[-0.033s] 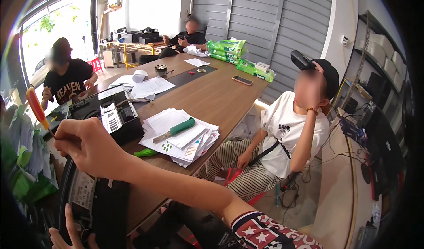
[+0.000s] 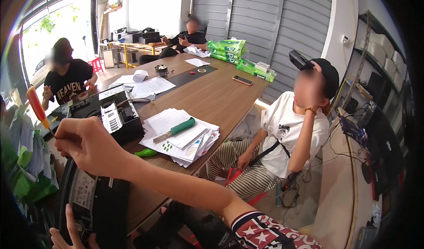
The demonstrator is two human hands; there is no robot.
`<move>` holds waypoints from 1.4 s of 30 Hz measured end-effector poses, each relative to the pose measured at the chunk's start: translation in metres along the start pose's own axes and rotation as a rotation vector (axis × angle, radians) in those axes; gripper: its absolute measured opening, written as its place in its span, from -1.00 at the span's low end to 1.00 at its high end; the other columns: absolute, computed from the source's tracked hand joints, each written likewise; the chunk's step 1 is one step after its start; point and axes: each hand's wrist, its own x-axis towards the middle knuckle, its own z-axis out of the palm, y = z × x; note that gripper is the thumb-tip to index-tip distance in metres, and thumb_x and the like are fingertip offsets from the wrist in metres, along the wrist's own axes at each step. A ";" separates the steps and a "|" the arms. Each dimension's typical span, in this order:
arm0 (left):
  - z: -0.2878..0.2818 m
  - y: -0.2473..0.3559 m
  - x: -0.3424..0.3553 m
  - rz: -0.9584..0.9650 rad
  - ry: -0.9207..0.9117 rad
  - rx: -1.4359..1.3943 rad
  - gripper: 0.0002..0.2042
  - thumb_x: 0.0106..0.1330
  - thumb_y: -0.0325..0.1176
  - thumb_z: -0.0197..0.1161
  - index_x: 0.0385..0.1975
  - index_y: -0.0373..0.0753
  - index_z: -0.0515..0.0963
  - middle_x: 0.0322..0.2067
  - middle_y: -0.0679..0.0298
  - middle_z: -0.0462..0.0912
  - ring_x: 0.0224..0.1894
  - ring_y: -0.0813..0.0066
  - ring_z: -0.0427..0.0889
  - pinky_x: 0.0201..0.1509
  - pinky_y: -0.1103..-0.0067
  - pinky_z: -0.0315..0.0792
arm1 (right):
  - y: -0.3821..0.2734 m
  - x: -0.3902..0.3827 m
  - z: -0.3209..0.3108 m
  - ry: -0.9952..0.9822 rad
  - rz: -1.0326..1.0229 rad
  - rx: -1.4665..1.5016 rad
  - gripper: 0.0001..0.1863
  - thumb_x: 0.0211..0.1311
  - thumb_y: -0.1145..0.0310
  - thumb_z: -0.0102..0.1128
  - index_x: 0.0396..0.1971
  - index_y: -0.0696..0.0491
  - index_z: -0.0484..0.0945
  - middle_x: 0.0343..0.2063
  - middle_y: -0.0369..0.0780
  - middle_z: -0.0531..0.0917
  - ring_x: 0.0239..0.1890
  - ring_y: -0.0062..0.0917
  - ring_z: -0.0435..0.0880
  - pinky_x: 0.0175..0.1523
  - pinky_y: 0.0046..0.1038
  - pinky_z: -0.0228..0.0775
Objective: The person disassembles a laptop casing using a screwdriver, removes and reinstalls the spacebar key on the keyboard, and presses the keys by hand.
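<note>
My right hand (image 2: 88, 145) is closed in a pinch on the thin shaft of a screwdriver (image 2: 37, 107). Its red and yellow handle points up, and my fingers hide the lower end. Below that hand lies a black machine casing (image 2: 110, 200) with a pale printed label (image 2: 84, 190) on it. At the lower left, my left hand (image 2: 66, 233) rests by the casing, fingers apart and one stretched out; the picture's edge cuts off part of it.
An opened black printer-like machine (image 2: 128, 116) sits beyond my right hand. Stacked papers (image 2: 176, 138) bear a green-handled tool (image 2: 182, 126). A phone (image 2: 242, 80) and green packs (image 2: 227, 50) lie farther along the table (image 2: 198, 94). A person in white (image 2: 291, 134) sits at right; two others sit across.
</note>
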 end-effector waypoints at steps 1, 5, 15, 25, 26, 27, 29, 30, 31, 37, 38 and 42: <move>-0.001 -0.001 -0.001 -0.001 -0.007 0.005 -0.15 0.02 -0.10 0.59 0.43 0.40 0.40 -0.37 0.25 0.36 -0.42 0.26 0.42 -0.31 0.34 0.34 | 0.000 0.001 0.000 -0.016 0.033 0.044 -0.93 0.33 0.60 0.26 -0.35 0.29 0.57 -0.55 -0.13 0.73 -0.45 -0.53 0.76 -0.28 -0.46 0.57; -0.001 0.001 0.001 -0.002 0.010 0.010 -0.14 -0.02 -0.11 0.60 0.41 0.40 0.42 -0.37 0.24 0.36 -0.40 0.25 0.43 -0.30 0.34 0.34 | 0.011 0.002 0.002 0.005 0.077 0.034 -0.77 0.35 0.62 0.20 -0.03 0.22 0.50 -0.56 -0.12 0.71 -0.43 -0.46 0.78 -0.27 -0.42 0.59; 0.000 0.009 0.004 -0.031 -0.001 -0.043 -0.13 -0.08 -0.14 0.60 0.39 0.39 0.45 -0.37 0.23 0.36 -0.38 0.20 0.45 -0.29 0.31 0.33 | 0.011 0.009 0.027 0.059 0.031 0.048 -0.43 0.33 0.73 -0.05 0.28 0.05 0.08 -0.52 -0.09 0.66 -0.43 -0.26 0.75 -0.26 -0.31 0.54; -0.009 0.014 0.006 -0.174 -0.099 -0.114 -0.16 -0.10 -0.30 0.54 0.33 0.42 0.50 -0.32 0.19 0.42 -0.28 0.12 0.53 -0.19 0.25 0.43 | -0.007 -0.004 0.048 0.191 0.177 0.051 -0.58 0.36 0.58 -0.13 0.21 0.16 0.22 -0.33 -0.20 0.49 -0.28 -0.53 0.54 -0.12 -0.41 0.38; -0.006 0.013 0.005 -0.165 -0.069 -0.131 -0.16 -0.11 -0.33 0.52 0.32 0.41 0.51 -0.30 0.18 0.42 -0.27 0.13 0.53 -0.19 0.25 0.42 | -0.008 -0.003 0.044 0.167 0.138 0.062 -0.56 0.39 0.55 -0.08 0.24 0.14 0.18 -0.35 -0.26 0.47 -0.29 -0.59 0.50 -0.11 -0.47 0.37; -0.005 0.011 0.004 -0.178 -0.066 -0.179 -0.17 -0.11 -0.35 0.51 0.32 0.41 0.52 -0.29 0.18 0.42 -0.27 0.14 0.52 -0.17 0.26 0.41 | -0.013 -0.003 0.047 0.178 0.190 0.099 -0.59 0.44 0.50 -0.04 0.23 0.14 0.18 -0.34 -0.29 0.46 -0.29 -0.65 0.46 -0.12 -0.51 0.33; -0.008 0.007 0.003 -0.203 -0.093 -0.163 -0.18 -0.10 -0.35 0.51 0.32 0.40 0.52 -0.29 0.20 0.41 -0.25 0.16 0.52 -0.16 0.28 0.41 | -0.017 0.006 0.051 0.165 0.220 0.147 -0.60 0.60 0.20 0.05 0.18 0.12 0.20 -0.41 -0.36 0.40 -0.39 -0.74 0.31 -0.26 -0.61 0.18; -0.008 0.006 0.002 -0.222 -0.099 -0.145 -0.18 -0.10 -0.35 0.51 0.32 0.40 0.52 -0.29 0.20 0.41 -0.25 0.16 0.52 -0.16 0.28 0.41 | -0.013 0.008 0.053 0.168 0.178 0.124 -0.58 0.61 0.11 0.04 0.17 0.09 0.22 -0.45 -0.39 0.37 -0.43 -0.76 0.27 -0.31 -0.63 0.14; -0.008 0.006 0.002 -0.216 -0.090 -0.161 -0.18 -0.09 -0.35 0.52 0.31 0.40 0.53 -0.29 0.20 0.40 -0.24 0.17 0.52 -0.16 0.29 0.40 | -0.009 0.009 0.053 0.160 0.152 0.134 -0.58 0.62 0.05 0.01 0.15 0.06 0.25 -0.48 -0.41 0.35 -0.46 -0.78 0.23 -0.35 -0.64 0.10; -0.008 0.009 0.002 -0.226 -0.071 -0.200 -0.22 -0.06 -0.29 0.55 0.31 0.38 0.53 -0.28 0.22 0.40 -0.21 0.21 0.52 -0.14 0.31 0.39 | -0.011 0.015 0.046 0.169 0.222 0.255 -0.68 0.69 0.05 -0.12 -0.05 -0.01 0.43 -0.56 -0.46 0.26 -0.56 -0.82 0.13 -0.44 -0.68 0.00; -0.008 0.008 0.002 -0.228 -0.076 -0.203 -0.22 -0.05 -0.29 0.55 0.31 0.38 0.53 -0.28 0.22 0.40 -0.21 0.21 0.52 -0.14 0.32 0.39 | -0.016 0.018 0.045 0.179 0.308 0.287 -0.68 0.69 0.06 -0.13 -0.09 0.00 0.46 -0.56 -0.45 0.26 -0.56 -0.81 0.12 -0.44 -0.67 0.01; -0.009 0.008 0.002 -0.226 -0.088 -0.207 -0.23 -0.03 -0.29 0.54 0.31 0.38 0.53 -0.27 0.22 0.41 -0.19 0.22 0.51 -0.12 0.33 0.39 | -0.017 0.018 0.042 0.126 0.304 0.338 -0.62 0.70 0.03 -0.16 -0.10 0.05 0.45 -0.55 -0.44 0.27 -0.55 -0.78 0.13 -0.41 -0.65 0.03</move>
